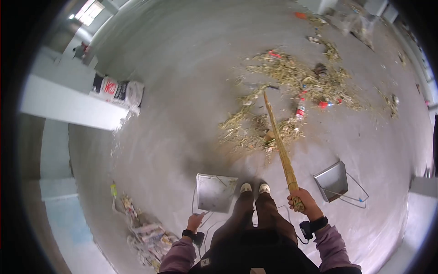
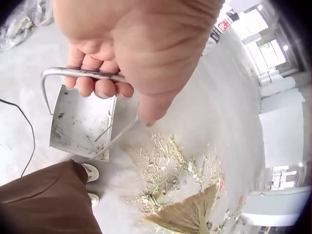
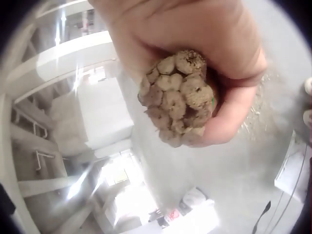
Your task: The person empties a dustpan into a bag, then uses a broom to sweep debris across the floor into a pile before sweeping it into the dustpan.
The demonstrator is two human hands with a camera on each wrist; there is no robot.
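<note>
My right hand (image 1: 306, 204) grips the butt end of a long straw broom (image 1: 284, 157). Its handle slants away from me towards scattered straw (image 1: 292, 71) on the concrete floor. The right wrist view shows the bundled stalk ends of the handle poking out of the fist. Low at my left side, my left hand (image 1: 195, 222) curls its fingers round the wire handle (image 2: 80, 72) of a metal dustpan (image 1: 214, 195). Bits of straw and dirt lie in the pan. The broom's fanned head (image 2: 187, 210) shows over the straw in the left wrist view.
A second dustpan (image 1: 332, 180) stands on the right. Among the straw lie a red-labelled bottle (image 1: 300, 109) and red scraps. Crumpled plastic (image 1: 153, 237) lies at lower left, and printed sacks (image 1: 119, 92) lean by a white pillar (image 1: 73, 102). My shoes (image 1: 264, 188) are close to the pan.
</note>
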